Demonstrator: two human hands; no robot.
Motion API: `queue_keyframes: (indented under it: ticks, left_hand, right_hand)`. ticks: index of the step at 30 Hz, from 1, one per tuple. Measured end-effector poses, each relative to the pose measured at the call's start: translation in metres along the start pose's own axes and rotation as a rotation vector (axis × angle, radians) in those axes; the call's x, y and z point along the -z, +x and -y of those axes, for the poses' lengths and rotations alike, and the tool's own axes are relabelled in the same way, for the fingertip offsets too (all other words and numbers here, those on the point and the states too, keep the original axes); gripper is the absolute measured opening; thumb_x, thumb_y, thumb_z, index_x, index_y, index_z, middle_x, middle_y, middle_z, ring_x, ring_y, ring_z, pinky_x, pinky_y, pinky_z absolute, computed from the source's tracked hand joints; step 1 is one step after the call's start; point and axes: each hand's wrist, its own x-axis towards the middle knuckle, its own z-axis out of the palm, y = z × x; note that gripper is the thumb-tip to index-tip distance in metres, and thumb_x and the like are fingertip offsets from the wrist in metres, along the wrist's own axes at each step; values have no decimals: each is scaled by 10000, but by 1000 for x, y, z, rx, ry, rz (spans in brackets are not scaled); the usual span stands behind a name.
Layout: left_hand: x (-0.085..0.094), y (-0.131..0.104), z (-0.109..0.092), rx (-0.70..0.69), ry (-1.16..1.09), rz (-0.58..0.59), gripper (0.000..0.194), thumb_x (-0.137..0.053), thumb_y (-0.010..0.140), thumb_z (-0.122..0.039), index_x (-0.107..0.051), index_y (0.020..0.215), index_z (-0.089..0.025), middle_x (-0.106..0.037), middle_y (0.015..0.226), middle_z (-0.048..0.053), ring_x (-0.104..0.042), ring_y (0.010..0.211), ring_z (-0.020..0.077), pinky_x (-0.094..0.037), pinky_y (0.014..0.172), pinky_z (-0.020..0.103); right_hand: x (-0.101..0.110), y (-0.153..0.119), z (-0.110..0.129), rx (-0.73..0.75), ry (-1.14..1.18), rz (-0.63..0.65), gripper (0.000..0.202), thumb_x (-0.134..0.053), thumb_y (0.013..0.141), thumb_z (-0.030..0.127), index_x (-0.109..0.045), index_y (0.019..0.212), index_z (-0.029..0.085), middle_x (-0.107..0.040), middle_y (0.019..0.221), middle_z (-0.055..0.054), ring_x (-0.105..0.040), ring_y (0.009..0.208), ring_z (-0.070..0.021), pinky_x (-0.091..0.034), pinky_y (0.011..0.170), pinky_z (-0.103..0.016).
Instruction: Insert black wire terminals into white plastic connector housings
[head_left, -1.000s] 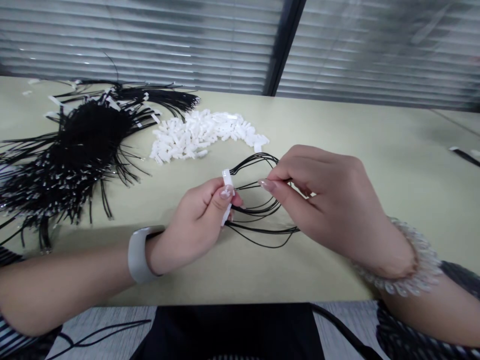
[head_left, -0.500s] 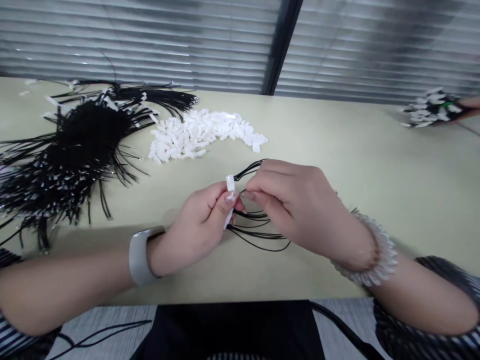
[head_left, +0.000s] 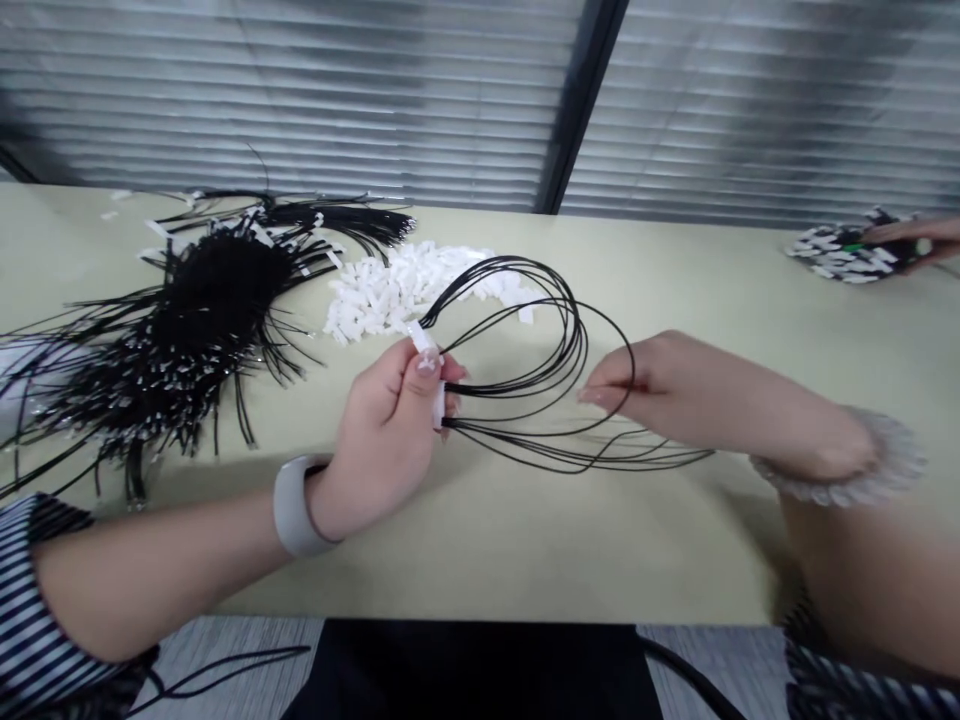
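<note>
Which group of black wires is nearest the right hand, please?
The looped wires running from white plastic in the left hand; the black pile lies away to the left.

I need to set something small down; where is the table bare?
The table is bare beyond the right hand, between the white pieces and another person's hand, and along the near edge, nearer than the looped wires. Crowded: the left, under the black wire pile, and the middle, where the left hand holds the wires' white end.
</note>
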Motion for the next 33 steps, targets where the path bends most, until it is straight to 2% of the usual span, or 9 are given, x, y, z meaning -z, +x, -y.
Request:
queue_keyframes:
  ticks: [3,7,11,15,20,23,27,28,33]
  left_hand:
    - [-1,-1,0,-23,10,7,290,-405,857,-410,-489,749,-154,-538,765,0,-512,527,32,-409,400,100]
    - [-2,0,1,-65,51,7,289,-395,863,-397,-496,755,-149,-545,743,7,-509,513,30,-403,395,94]
    - [-2,1,1,-65,32,5,282,-401,861,-392,-497,752,-151,-539,731,6,-508,509,36,-414,400,105]
    - [-1,1,1,-34,-1,-1,288,-411,852,-413,-487,754,-153,-535,754,11,-511,508,47,-431,410,136]
    - [-1,-1,0,-19,-50,-9,286,-427,842,-424,-497,754,-161,-526,746,3,-511,514,52,-441,426,152]
    - [-1,-1,1,-21,-67,-12,276,-435,837,-431,-500,757,-176,-523,742,-7,-503,500,46,-428,408,146]
    - [-1,-1,0,-66,-54,-40,278,-436,835,-442,-502,755,-184,-523,747,-10,-502,494,41,-416,395,142]
    - [-1,-1,0,-71,-50,-45,279,-433,835,-444,-501,755,-186,-523,744,-10,-506,496,42,-416,398,145]
    - [-2,-2,-2,-51,-53,-40,253,-430,842,-426,-492,763,-194,-525,747,-6,-502,515,52,-426,444,175]
  right_hand:
    - [-17,8,13,138,288,210,212,-437,838,286,-572,732,161,-505,670,28,-417,602,-42,-368,561,-161]
    - [-34,13,36,200,491,238,269,-483,818,330,-445,632,140,-313,564,44,-262,524,-30,-238,454,-158]
    - [-36,11,42,142,537,204,318,-482,819,351,-409,602,129,-314,552,41,-249,523,-28,-213,444,-163]
    - [-34,8,42,61,701,242,303,-484,816,354,-469,622,120,-428,552,25,-362,520,-31,-314,479,-154]
    - [-35,7,44,-16,865,292,253,-475,821,372,-553,765,138,-397,504,48,-352,468,-20,-380,491,-145]
    - [-37,6,44,-13,801,248,248,-476,816,380,-562,820,148,-431,527,46,-378,471,-24,-401,499,-154]
    - [-37,3,47,102,422,-67,119,-539,769,274,-564,760,158,-550,697,25,-468,617,-32,-387,576,-143]
    - [-36,2,47,120,344,-105,108,-544,762,261,-555,732,159,-547,692,31,-463,621,-29,-377,577,-138]
    - [-37,-3,50,134,305,-14,140,-529,770,262,-482,678,167,-443,536,71,-353,487,-7,-296,458,-110]
